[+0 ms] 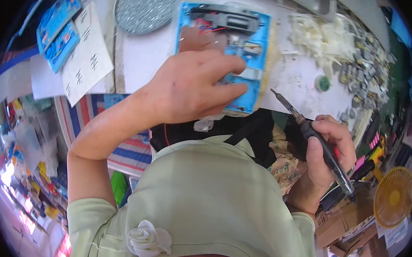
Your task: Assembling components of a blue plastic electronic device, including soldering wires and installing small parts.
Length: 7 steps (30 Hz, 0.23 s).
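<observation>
A blue plastic housing lies on the table with a dark grey part, thin red wires and small metal pieces inside. My left hand reaches across its near left side. The index and middle fingers of that hand are stretched out and apart over the housing; the thumb is hidden. A blurred brown patch shows just beyond the knuckles. On the right, my right hand is closed around the black handle of a soldering iron. Its metal tip points up and left, toward the housing, without touching it.
A round tray of small shiny pieces stands at the far left. Beside it lie a marked paper sheet and blue panels. White plastic parts, small metal parts and a small green round piece lie at right.
</observation>
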Tool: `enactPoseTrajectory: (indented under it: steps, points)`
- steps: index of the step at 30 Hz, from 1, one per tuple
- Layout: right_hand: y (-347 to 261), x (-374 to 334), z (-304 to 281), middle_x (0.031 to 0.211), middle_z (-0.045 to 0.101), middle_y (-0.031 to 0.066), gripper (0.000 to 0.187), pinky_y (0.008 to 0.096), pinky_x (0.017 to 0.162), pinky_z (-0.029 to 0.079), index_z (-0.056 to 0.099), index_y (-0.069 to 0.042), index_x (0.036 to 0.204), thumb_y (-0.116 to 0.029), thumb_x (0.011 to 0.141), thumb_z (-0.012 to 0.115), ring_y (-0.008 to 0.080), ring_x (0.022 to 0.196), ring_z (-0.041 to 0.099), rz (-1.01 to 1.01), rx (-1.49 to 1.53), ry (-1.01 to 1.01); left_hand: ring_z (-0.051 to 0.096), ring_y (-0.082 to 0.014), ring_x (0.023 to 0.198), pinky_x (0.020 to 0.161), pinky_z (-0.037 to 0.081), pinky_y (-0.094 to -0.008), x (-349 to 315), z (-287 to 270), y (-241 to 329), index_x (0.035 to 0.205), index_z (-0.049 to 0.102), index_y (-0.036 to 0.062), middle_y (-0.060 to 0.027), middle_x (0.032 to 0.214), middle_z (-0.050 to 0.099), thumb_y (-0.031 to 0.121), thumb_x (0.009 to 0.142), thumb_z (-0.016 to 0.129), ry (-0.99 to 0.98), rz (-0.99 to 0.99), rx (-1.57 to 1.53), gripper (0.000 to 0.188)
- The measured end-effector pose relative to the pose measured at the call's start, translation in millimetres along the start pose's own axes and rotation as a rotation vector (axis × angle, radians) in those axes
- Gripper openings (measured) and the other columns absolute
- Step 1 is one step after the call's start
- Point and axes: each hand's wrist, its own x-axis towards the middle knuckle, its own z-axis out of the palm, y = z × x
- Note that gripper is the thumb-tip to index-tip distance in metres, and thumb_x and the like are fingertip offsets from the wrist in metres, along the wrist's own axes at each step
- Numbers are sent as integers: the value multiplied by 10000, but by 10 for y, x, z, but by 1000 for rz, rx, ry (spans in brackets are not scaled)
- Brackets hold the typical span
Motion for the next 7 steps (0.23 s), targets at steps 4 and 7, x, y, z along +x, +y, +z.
enactPoseTrajectory:
  steps: [4,7]
  points:
    - [-16,-188,-412,757,646,53,242,232,576,401,680,36,1022,-45,803,745,90,619,537,68,-172,152,572,-278,809,673,416,-416,-9,40,81,1038,736,140,-103,1012,595,106,678,835,-23,-1,70,374]
    - [-148,-425,-909,914,751,111,258,213,724,522,695,30,1073,-91,847,722,131,794,695,74,-219,495,612,-266,878,742,446,-391,141,224,124,1018,757,141,-99,1013,620,148,666,837,18,14,99,362]
